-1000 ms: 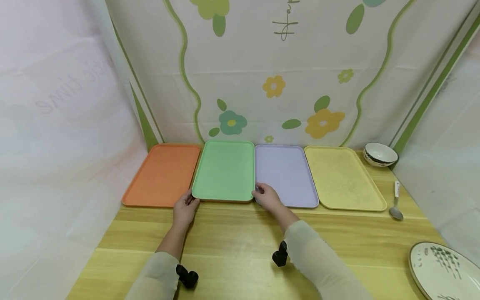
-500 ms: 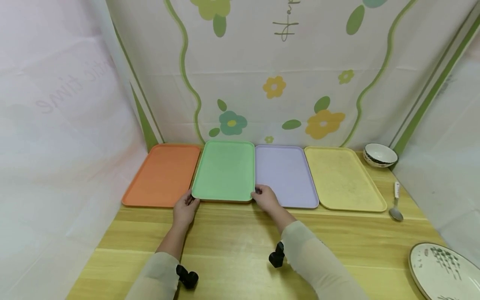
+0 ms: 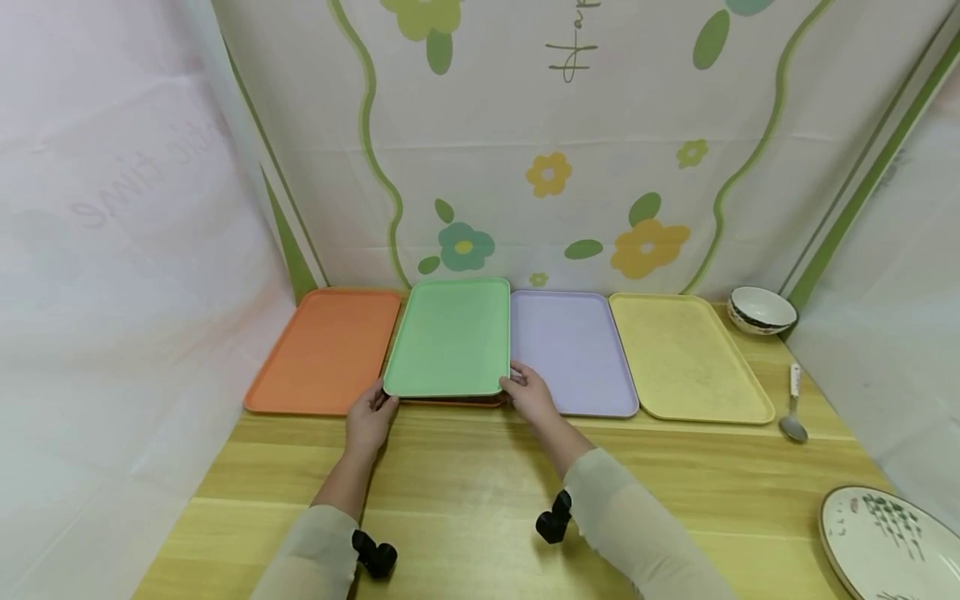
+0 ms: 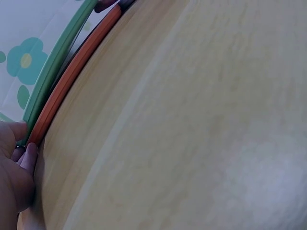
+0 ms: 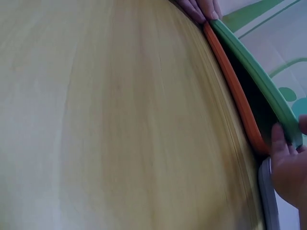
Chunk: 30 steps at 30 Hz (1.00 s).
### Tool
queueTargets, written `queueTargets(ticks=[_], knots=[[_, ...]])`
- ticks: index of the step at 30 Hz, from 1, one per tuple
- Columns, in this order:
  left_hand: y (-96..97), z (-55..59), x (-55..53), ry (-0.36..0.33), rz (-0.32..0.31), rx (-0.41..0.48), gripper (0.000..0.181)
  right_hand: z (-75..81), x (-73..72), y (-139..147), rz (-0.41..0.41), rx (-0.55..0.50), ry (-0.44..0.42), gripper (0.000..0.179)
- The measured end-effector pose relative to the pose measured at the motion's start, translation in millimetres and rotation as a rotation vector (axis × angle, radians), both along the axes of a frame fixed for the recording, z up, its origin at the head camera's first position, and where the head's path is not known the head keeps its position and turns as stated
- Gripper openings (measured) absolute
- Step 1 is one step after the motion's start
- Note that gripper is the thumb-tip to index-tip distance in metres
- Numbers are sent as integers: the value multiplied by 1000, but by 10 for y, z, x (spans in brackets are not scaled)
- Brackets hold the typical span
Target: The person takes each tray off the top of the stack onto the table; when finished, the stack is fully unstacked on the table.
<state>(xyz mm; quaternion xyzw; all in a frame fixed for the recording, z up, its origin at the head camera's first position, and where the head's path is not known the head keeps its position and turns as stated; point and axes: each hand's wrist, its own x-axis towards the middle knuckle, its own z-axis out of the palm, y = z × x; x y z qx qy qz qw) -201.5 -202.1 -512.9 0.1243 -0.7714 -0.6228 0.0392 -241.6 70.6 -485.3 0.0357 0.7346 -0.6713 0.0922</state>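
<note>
A green tray [image 3: 452,337] lies over an orange tray [image 5: 236,93], its front edge raised on the right side. My right hand [image 3: 534,398] pinches the green tray's front right corner, thumb on top and fingers beneath. In the right wrist view a dark gap opens between the two rims, wider toward that hand. At the front left corner, my left hand [image 3: 370,422] holds the green tray's edge. The left wrist view has its thumb on the green rim and a finger by the lower orange tray's corner. Most of the lower tray is hidden.
Another orange tray [image 3: 326,354] sits at the left; a purple tray [image 3: 576,354] and a yellow tray [image 3: 686,358] are to the right. Farther right are a bowl [image 3: 748,323], a spoon [image 3: 792,427] and a patterned plate [image 3: 855,542]. A fabric curtain [image 3: 480,125] stands behind.
The green tray's front right corner has risen with my right hand, showing more of the orange tray below. My left hand has stayed in place at the left corner.
</note>
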Motion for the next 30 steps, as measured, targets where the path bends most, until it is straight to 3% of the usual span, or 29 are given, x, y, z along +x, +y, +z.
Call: queueTargets(ticks=[6, 16, 21, 30], knots=[[7, 1, -1, 7, -3, 7, 55, 10, 21, -79, -10, -209, -65, 65], [36, 10, 18, 32, -18, 29, 58, 94, 12, -9, -80, -248, -55, 64], [37, 5, 21, 22, -15, 41, 59, 143, 21, 190, -94, -273, -42, 61], [43, -7, -21, 7, 32, 17, 58, 237, 65, 693, -52, -310, -6, 61]])
